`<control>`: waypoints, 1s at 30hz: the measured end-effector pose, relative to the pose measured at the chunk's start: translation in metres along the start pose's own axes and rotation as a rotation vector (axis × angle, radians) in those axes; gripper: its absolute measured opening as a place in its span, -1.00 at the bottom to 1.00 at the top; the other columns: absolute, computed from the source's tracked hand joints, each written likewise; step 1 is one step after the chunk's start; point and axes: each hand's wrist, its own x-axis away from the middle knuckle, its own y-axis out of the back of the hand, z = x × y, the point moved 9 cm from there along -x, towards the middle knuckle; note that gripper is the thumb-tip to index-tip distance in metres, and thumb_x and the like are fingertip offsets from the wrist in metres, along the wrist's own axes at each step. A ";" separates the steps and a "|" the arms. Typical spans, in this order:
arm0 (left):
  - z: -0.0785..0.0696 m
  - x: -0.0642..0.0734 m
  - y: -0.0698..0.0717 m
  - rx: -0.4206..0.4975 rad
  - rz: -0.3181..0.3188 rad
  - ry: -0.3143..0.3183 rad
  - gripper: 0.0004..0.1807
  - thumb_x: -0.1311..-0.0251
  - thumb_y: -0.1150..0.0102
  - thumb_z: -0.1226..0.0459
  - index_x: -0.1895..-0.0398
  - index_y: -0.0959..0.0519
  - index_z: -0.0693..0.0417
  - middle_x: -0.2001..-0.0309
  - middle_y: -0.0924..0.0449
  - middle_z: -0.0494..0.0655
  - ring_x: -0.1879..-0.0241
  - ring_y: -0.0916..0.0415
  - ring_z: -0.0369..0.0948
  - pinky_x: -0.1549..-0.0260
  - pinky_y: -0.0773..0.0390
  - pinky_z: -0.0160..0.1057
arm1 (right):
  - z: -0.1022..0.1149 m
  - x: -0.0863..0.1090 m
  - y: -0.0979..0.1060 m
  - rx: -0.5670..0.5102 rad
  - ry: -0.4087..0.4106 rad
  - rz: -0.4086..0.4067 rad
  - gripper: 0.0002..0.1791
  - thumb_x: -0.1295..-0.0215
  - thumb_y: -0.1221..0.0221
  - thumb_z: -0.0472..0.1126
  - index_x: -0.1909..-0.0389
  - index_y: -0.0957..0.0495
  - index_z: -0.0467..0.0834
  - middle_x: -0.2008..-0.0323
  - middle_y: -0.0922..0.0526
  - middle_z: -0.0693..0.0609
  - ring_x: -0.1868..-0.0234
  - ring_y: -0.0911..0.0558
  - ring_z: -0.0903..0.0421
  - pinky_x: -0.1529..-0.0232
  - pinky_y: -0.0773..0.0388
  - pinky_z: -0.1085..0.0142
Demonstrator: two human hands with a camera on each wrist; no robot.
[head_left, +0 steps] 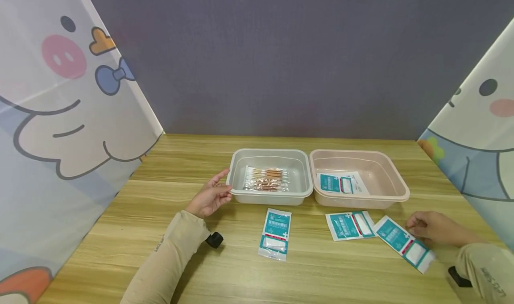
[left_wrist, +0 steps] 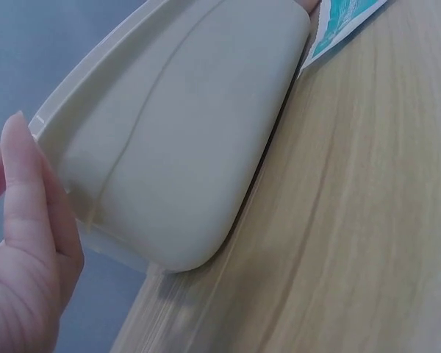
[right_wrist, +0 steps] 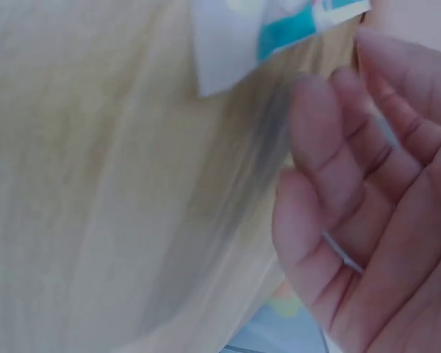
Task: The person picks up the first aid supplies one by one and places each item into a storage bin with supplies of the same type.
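Observation:
My left hand (head_left: 209, 198) touches the left rim and front corner of a grey plastic basin (head_left: 269, 199). In the left wrist view its straight fingers (left_wrist: 23, 184) lie against the rim from outside. Thin foil and clear sachets (head_left: 267, 179) with brown-and-white swabs lie inside the basin. My right hand (head_left: 431, 226) is at the upper edge of a teal-and-white dressing packet (head_left: 403, 244), fingers loosely curved. In the right wrist view that packet (right_wrist: 287, 29) sits just beyond the fingertips, with a gap visible between the lower fingers (right_wrist: 316, 140) and it.
A pink basin (head_left: 357, 201) stands against the grey one, holding one or more dressing packets (head_left: 341, 183). Another packet (head_left: 350, 226) lies before it, partly under the right-hand one. One more packet (head_left: 275, 235) lies before the grey basin. A dark panel (head_left: 281, 72) rises behind the wooden table (head_left: 225, 272).

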 end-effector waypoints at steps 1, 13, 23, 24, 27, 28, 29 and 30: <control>0.000 0.000 0.000 -0.002 -0.003 0.002 -0.28 -0.35 0.22 0.60 -0.52 0.14 0.11 0.50 -0.48 -0.09 0.61 -0.52 -0.34 0.56 -0.59 -0.52 | 0.000 -0.001 0.001 0.036 -0.020 -0.008 -0.90 -0.27 -0.18 -0.36 0.28 -0.51 -0.35 0.45 -0.55 0.15 0.51 -0.42 0.37 0.59 -0.45 0.41; -0.001 0.001 0.000 -0.011 0.000 -0.001 -0.28 -0.37 0.23 0.58 -0.52 0.15 0.10 0.48 -0.49 -0.10 0.59 -0.52 -0.34 0.54 -0.59 -0.52 | 0.011 -0.011 -0.009 0.161 -0.228 -0.001 -0.39 -0.05 -0.40 -0.07 0.06 -0.45 -0.45 0.27 -0.62 -0.18 0.23 -0.58 -0.16 0.30 -0.58 -0.05; -0.001 0.002 0.000 -0.018 -0.012 0.002 -0.28 -0.36 0.21 0.58 -0.52 0.13 0.09 0.48 -0.48 -0.09 0.60 -0.52 -0.34 0.54 -0.60 -0.52 | 0.011 -0.010 -0.010 0.151 -0.238 -0.036 -0.58 -0.04 -0.39 -0.17 0.17 -0.53 -0.35 0.28 -0.63 -0.19 0.23 -0.58 -0.14 0.27 -0.57 -0.08; -0.001 0.002 0.000 -0.018 -0.012 0.001 -0.28 -0.36 0.21 0.58 -0.52 0.13 0.10 0.48 -0.48 -0.09 0.60 -0.52 -0.34 0.54 -0.60 -0.52 | 0.012 -0.010 -0.009 0.148 -0.220 -0.045 -0.63 -0.05 -0.37 -0.21 0.19 -0.53 -0.35 0.30 -0.63 -0.17 0.25 -0.59 -0.12 0.29 -0.58 -0.05; 0.000 0.002 0.000 -0.019 -0.008 -0.001 -0.27 -0.35 0.20 0.58 -0.52 0.14 0.10 0.48 -0.48 -0.09 0.60 -0.52 -0.34 0.54 -0.60 -0.52 | 0.015 -0.007 -0.007 0.139 -0.176 -0.092 -0.77 -0.09 -0.31 -0.33 0.25 -0.54 -0.33 0.40 -0.60 -0.04 0.37 -0.54 0.08 0.40 -0.56 0.16; 0.000 0.001 0.000 -0.020 -0.010 -0.001 -0.27 -0.35 0.20 0.58 -0.52 0.13 0.09 0.48 -0.48 -0.09 0.60 -0.52 -0.34 0.54 -0.60 -0.52 | 0.016 -0.006 -0.006 0.126 -0.162 -0.106 -0.82 -0.12 -0.28 -0.37 0.27 -0.54 -0.33 0.42 -0.59 -0.02 0.39 -0.52 0.14 0.43 -0.54 0.23; 0.001 0.002 0.001 -0.021 -0.011 0.000 -0.27 -0.35 0.19 0.57 -0.52 0.12 0.09 0.48 -0.48 -0.09 0.60 -0.51 -0.34 0.54 -0.60 -0.52 | 0.016 -0.005 -0.005 0.107 -0.156 -0.120 -0.85 -0.13 -0.26 -0.39 0.28 -0.54 -0.33 0.43 -0.58 0.01 0.42 -0.51 0.19 0.46 -0.52 0.28; 0.001 0.002 0.001 -0.026 -0.013 0.002 -0.27 -0.35 0.19 0.57 -0.52 0.12 0.08 0.48 -0.47 -0.09 0.60 -0.51 -0.34 0.54 -0.60 -0.52 | 0.016 -0.004 -0.005 0.086 -0.156 -0.131 -0.88 -0.15 -0.23 -0.41 0.28 -0.54 -0.33 0.46 -0.55 0.03 0.45 -0.46 0.24 0.50 -0.47 0.34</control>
